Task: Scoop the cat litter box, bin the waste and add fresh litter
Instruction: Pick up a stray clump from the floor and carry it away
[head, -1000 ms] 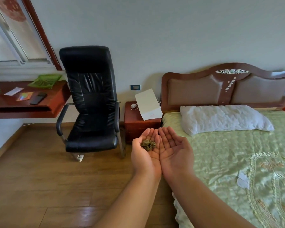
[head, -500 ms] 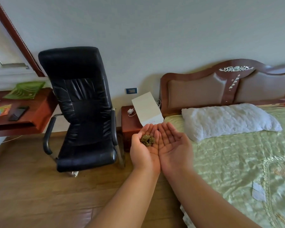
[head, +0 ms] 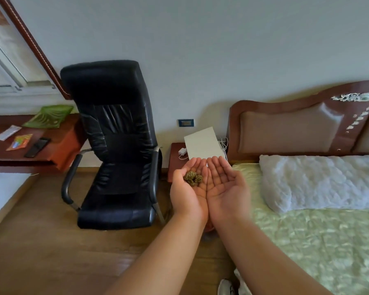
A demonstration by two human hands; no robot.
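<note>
Head view: your left hand (head: 189,191) and right hand (head: 226,188) are cupped side by side, palms up, fingers relaxed; the waste clump (head: 192,177) lies in your left palm, above the floor (head: 41,241).

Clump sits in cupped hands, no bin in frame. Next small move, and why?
Probably keep both palms level and pressed together while turning to look for a bin. The clump lies loose on the left hand, right hand alongside, over wooden floor beside the bed; tilting would spill it.
</note>
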